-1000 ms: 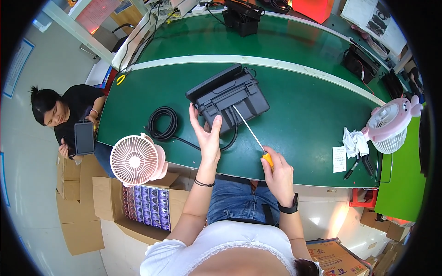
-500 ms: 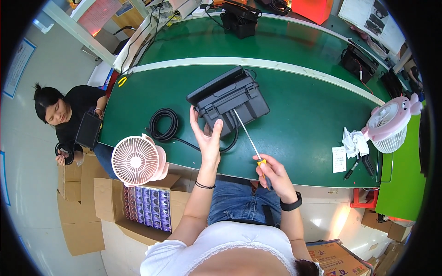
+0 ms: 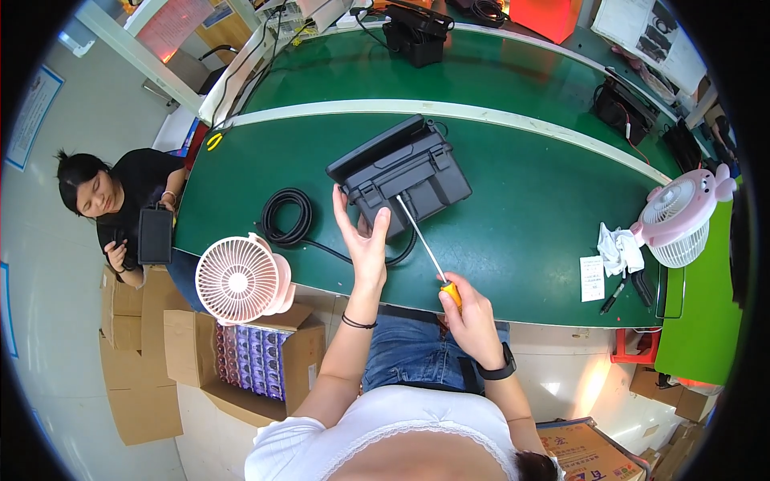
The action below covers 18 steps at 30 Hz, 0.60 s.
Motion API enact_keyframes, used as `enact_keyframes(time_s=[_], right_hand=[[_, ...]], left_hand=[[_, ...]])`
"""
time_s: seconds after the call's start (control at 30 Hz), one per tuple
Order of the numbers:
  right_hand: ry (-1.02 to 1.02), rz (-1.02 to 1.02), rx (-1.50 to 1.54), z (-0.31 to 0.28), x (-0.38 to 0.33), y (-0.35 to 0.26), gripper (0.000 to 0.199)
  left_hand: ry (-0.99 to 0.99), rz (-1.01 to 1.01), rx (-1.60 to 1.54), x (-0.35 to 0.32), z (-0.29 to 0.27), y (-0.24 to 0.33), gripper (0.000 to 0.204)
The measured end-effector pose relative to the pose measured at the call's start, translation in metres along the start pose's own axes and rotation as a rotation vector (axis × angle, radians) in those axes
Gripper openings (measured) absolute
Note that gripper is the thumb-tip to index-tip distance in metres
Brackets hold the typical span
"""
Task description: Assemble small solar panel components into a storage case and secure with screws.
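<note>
A black plastic box [image 3: 401, 172] with its lid raised rests on the green bench in front of me. My left hand [image 3: 365, 240] is closed on its near left corner, fingers along the side and thumb at the front. In my right hand [image 3: 472, 321] is a long screwdriver [image 3: 423, 240] with a yellow handle. Its tip meets the front of the box, by the spot where a black cable comes out. That cable runs left to a coil [image 3: 286, 218] lying on the bench. What the tip touches is too small to make out.
A pale pink fan [image 3: 238, 280] stands at the bench's near left edge, above an open carton [image 3: 184, 349] of purple items. At the right are another pink fan [image 3: 670, 210], white tissue [image 3: 619, 248], a paper slip [image 3: 592, 278] and a pen [image 3: 613, 297]. A co-worker [image 3: 128, 200] sits at the left, holding a black box.
The screwdriver tip has shifted slightly left along the box front, and my right hand has moved a little down and left with a changed grip. The co-worker's box has turned.
</note>
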State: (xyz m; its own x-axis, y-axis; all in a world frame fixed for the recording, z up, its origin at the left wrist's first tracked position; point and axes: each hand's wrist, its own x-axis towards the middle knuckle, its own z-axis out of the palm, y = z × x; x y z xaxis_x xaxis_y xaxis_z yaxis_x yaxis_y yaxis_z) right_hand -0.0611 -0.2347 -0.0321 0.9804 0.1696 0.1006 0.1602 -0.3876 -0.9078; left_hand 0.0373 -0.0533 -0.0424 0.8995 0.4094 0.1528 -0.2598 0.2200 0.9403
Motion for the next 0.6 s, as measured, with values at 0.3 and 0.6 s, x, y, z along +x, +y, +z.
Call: enact_keyframes(time_s=[0.3, 0.6], right_hand=[[0.050, 0.010, -0.260, 0.004, -0.005, -0.021, 0.031], [-0.260, 0.300, 0.505, 0.008, 0.002, -0.001, 0.030]], left_hand=[[0.001, 0.026, -0.011, -0.002, 0.001, -0.001, 0.092], [0.038, 0.013, 0.033, 0.002, -0.001, 0.001, 0.086]])
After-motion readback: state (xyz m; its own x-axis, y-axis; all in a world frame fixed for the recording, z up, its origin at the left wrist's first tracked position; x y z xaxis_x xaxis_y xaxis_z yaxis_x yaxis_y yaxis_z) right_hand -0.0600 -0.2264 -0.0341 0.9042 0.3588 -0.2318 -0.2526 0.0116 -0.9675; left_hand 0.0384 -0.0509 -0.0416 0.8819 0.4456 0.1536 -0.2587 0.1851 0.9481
